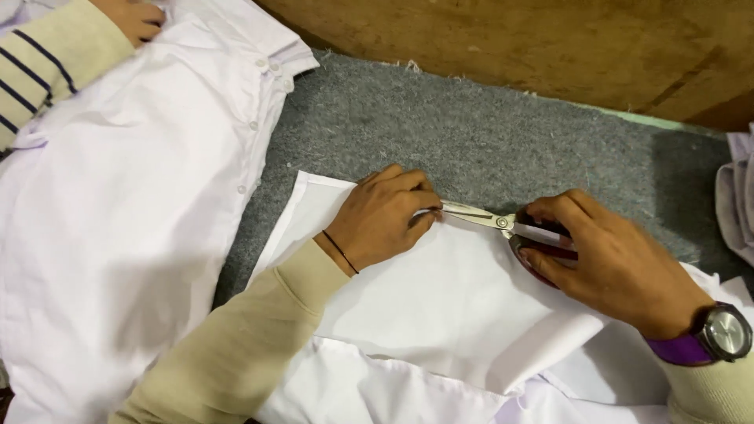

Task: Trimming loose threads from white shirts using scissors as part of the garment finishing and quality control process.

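At centre frame I see my left hand [385,216] pressed flat, fingers curled lightly, pinning the white fabric piece [440,306] at its upper edge. My right hand [609,263] grips the scissors [491,220] (steel blades, dark red handles), fingers closed through the loops, the blade tips meeting the left fingertips. I count one pair of scissors, one wristwatch [724,333] and three hands: a third hand [133,17], striped sleeve, rests on the buttoned white shirt [118,212] at upper left. Beneath lies coarse grey felt [471,137].
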